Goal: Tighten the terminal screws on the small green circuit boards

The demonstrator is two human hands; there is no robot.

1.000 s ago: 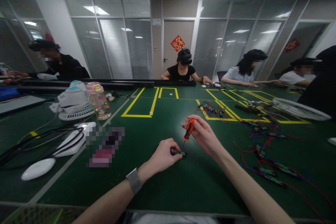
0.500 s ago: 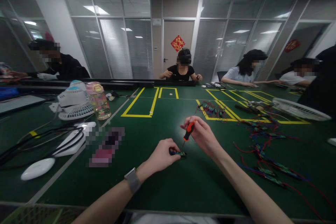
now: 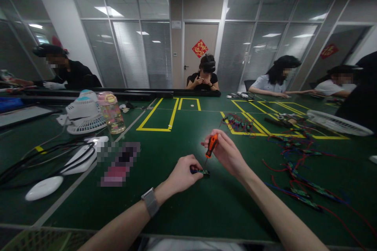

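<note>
My left hand (image 3: 187, 173) is closed on a small green circuit board (image 3: 203, 172), pinching its left end just above the green table (image 3: 182, 215). A bit of dark blue wire shows at the fingertips. My right hand (image 3: 225, 150) grips an orange and black screwdriver (image 3: 211, 146) by the handle. The screwdriver's thin shaft points down at the board; whether its tip touches the board is too small to tell.
Boards with red and blue wires (image 3: 300, 194) lie to the right, and a bundle of more (image 3: 238, 122) sits farther back. At left are a drink bottle (image 3: 111, 113), a white fan (image 3: 84, 113), black cables (image 3: 78, 157) and a white oval device (image 3: 44, 188). Several people sit around the table.
The screwdriver handle has turned slightly in my right hand. My left hand holds the board in the same place. Across the table, a person has brought both hands up together near the face.
</note>
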